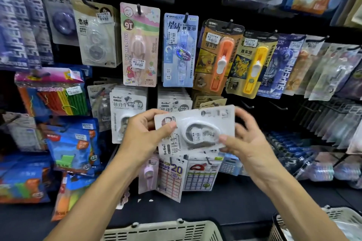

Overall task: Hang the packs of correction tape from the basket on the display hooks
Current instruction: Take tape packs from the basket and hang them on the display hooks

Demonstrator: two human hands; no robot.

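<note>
I hold a white pack of correction tape (pixel 195 127) sideways in front of the display, tilted, with its clear blister facing me. My left hand (pixel 145 133) pinches its left edge, thumb on the front. My right hand (pixel 244 139) grips its right edge, thumb near the blister. Behind it, matching white packs (pixel 127 107) hang on hooks in the middle row, and further packs (pixel 174 101) hang just right of them. A beige basket (pixel 162 231) sits at the bottom edge; its contents are hidden.
Bare black hooks (pixel 247 104) stick out to the right of the held pack. Other stationery packs hang all around, pink (pixel 140 45) and blue (pixel 179 51) ones above. A second basket (pixel 340 221) stands at the bottom right. A dark shelf ledge runs below the display.
</note>
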